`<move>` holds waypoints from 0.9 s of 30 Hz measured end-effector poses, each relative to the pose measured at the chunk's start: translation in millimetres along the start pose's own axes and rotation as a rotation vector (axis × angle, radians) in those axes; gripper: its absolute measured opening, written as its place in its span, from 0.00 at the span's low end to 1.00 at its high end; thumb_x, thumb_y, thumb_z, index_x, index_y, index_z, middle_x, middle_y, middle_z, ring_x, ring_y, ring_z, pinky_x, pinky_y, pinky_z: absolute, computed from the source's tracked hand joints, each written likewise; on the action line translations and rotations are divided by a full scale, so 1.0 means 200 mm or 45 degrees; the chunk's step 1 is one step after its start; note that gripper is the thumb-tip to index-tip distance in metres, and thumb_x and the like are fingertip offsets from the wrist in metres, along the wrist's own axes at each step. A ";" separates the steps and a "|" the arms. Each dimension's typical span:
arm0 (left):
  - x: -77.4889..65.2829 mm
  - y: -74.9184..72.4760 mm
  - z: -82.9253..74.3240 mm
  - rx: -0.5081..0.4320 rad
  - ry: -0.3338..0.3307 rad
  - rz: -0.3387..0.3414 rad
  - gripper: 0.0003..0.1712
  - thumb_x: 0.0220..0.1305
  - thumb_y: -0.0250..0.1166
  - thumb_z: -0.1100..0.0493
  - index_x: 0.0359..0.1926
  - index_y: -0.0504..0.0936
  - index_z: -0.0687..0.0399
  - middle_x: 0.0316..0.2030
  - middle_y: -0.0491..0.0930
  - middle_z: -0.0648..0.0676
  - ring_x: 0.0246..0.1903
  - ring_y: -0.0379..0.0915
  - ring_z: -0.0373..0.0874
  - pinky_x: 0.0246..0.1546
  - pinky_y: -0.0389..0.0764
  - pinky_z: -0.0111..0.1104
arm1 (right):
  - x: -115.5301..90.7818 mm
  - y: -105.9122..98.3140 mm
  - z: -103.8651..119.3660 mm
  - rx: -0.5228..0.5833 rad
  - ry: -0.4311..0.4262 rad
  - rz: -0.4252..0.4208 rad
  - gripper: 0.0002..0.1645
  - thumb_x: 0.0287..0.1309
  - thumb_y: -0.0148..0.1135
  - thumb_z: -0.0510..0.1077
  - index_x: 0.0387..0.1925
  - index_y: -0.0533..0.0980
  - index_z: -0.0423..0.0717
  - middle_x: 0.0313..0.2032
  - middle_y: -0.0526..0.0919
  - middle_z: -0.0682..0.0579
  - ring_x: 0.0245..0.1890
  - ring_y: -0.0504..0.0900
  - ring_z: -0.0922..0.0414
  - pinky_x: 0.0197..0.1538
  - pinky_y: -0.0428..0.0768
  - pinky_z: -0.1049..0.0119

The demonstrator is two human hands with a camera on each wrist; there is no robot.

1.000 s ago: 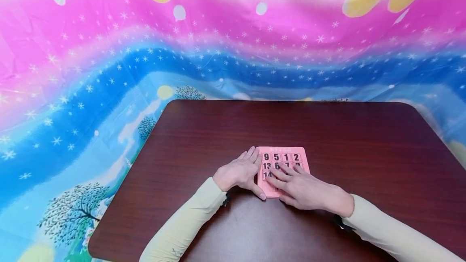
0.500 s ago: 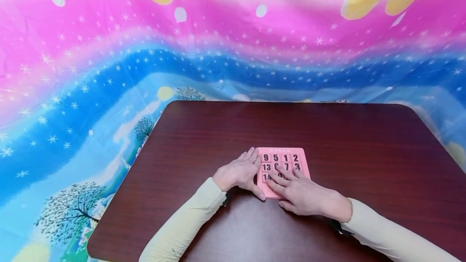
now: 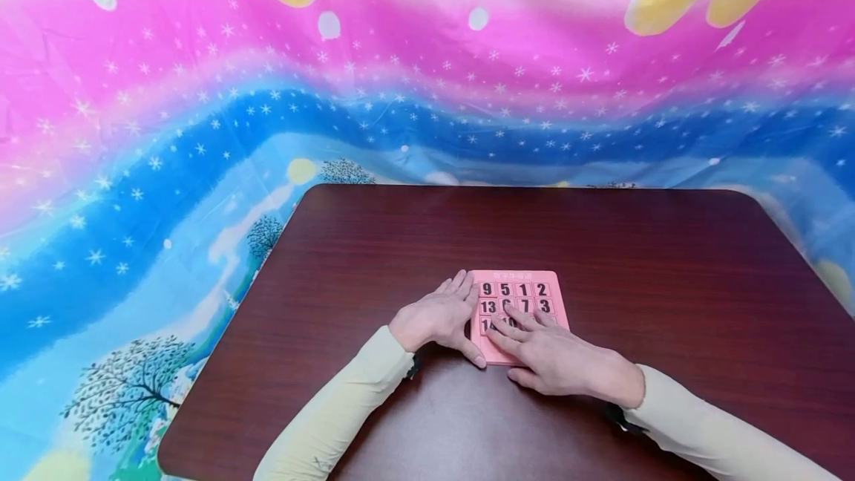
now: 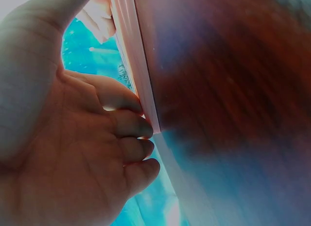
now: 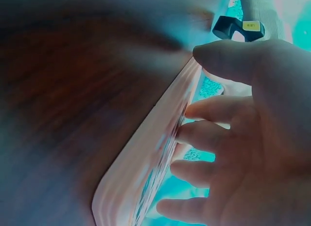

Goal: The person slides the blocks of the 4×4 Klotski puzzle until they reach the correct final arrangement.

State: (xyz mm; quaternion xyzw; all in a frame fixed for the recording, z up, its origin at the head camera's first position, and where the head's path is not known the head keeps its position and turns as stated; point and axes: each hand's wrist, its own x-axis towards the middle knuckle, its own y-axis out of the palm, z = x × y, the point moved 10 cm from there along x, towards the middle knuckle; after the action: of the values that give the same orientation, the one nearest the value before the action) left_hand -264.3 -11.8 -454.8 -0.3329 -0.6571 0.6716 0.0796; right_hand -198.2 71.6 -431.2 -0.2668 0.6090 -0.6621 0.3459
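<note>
A pink number sliding puzzle (image 3: pixel 494 349) lies flat on the table, its tiles bearing black numerals. Rows reading 9, 5, 1, 2 and 13, 6, 7, 3 show in the head view. My left hand (image 3: pixel 441 315) rests along the puzzle's left side, fingers extended, thumb by the near left corner. Its fingertips (image 4: pixel 146 128) touch the board edge in the left wrist view. Over the lower right tiles spreads my right hand (image 3: pixel 561 355), fingertips on the tile face and thumb beside the near edge. It hides most of the lower rows.
The dark brown table (image 3: pixel 374 243) has rounded corners and extends around the puzzle. A colourful printed cloth (image 3: pixel 427 110) hangs behind it and to its left. A black wrist device (image 5: pixel 240 27) with a yellow label sits at the left sleeve.
My right hand has drawn slightly nearer to me, uncovering the 7 and 3 tiles. In the last half second it hardly moves. My left hand stays in place.
</note>
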 end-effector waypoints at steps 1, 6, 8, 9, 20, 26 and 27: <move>0.00 0.00 0.00 0.001 0.000 -0.001 0.77 0.40 0.67 0.20 0.77 0.45 0.62 0.78 0.39 0.63 0.78 0.32 0.53 0.79 0.44 0.39 | 0.00 0.00 0.00 -0.005 0.001 -0.007 0.36 0.61 0.62 0.53 0.69 0.68 0.47 0.68 0.71 0.47 0.72 0.62 0.40 0.66 0.63 0.30; 0.00 0.00 0.00 0.002 0.001 -0.002 0.77 0.40 0.68 0.20 0.77 0.45 0.62 0.78 0.39 0.63 0.78 0.33 0.53 0.79 0.44 0.39 | 0.00 -0.02 0.04 -0.064 -0.032 -0.039 0.35 0.60 0.63 0.54 0.67 0.71 0.46 0.67 0.74 0.48 0.71 0.64 0.42 0.66 0.64 0.30; 0.00 0.00 0.00 -0.001 0.001 0.000 0.77 0.40 0.68 0.21 0.77 0.45 0.63 0.78 0.39 0.63 0.78 0.33 0.53 0.79 0.45 0.39 | -0.01 -0.03 0.06 -0.085 -0.055 -0.047 0.35 0.59 0.64 0.54 0.66 0.71 0.46 0.66 0.75 0.48 0.71 0.66 0.42 0.66 0.65 0.31; 0.00 -0.01 0.00 -0.004 0.001 0.001 0.77 0.40 0.68 0.21 0.77 0.45 0.63 0.78 0.39 0.63 0.78 0.33 0.54 0.79 0.45 0.40 | -0.02 -0.04 0.06 -0.097 -0.067 -0.054 0.35 0.59 0.64 0.54 0.66 0.72 0.46 0.66 0.75 0.48 0.70 0.66 0.42 0.66 0.65 0.31; 0.00 -0.01 0.00 -0.014 -0.005 -0.016 0.77 0.38 0.69 0.21 0.77 0.46 0.62 0.78 0.40 0.63 0.78 0.33 0.54 0.79 0.45 0.40 | -0.07 -0.06 0.12 -0.101 -0.109 -0.038 0.33 0.61 0.62 0.55 0.66 0.72 0.49 0.65 0.75 0.47 0.71 0.65 0.41 0.66 0.67 0.33; -0.01 -0.01 0.00 -0.001 0.004 0.001 0.76 0.40 0.68 0.21 0.77 0.46 0.62 0.78 0.39 0.63 0.78 0.32 0.53 0.79 0.44 0.39 | -0.02 -0.10 0.01 0.003 -0.020 -0.027 0.33 0.64 0.60 0.55 0.67 0.71 0.48 0.67 0.72 0.45 0.72 0.62 0.38 0.66 0.62 0.29; -0.01 -0.01 0.00 0.001 0.003 0.002 0.76 0.40 0.68 0.21 0.77 0.46 0.62 0.78 0.39 0.63 0.78 0.32 0.53 0.79 0.44 0.39 | 0.00 -0.10 -0.02 0.007 0.011 -0.021 0.33 0.64 0.59 0.55 0.67 0.70 0.47 0.68 0.72 0.45 0.72 0.62 0.38 0.67 0.62 0.29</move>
State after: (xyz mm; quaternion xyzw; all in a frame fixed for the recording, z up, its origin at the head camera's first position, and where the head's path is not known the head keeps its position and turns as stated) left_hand -263.6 -11.9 -453.0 -0.3344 -0.6564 0.6714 0.0800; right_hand -204.0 74.5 -411.7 -0.2680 0.6064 -0.6677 0.3385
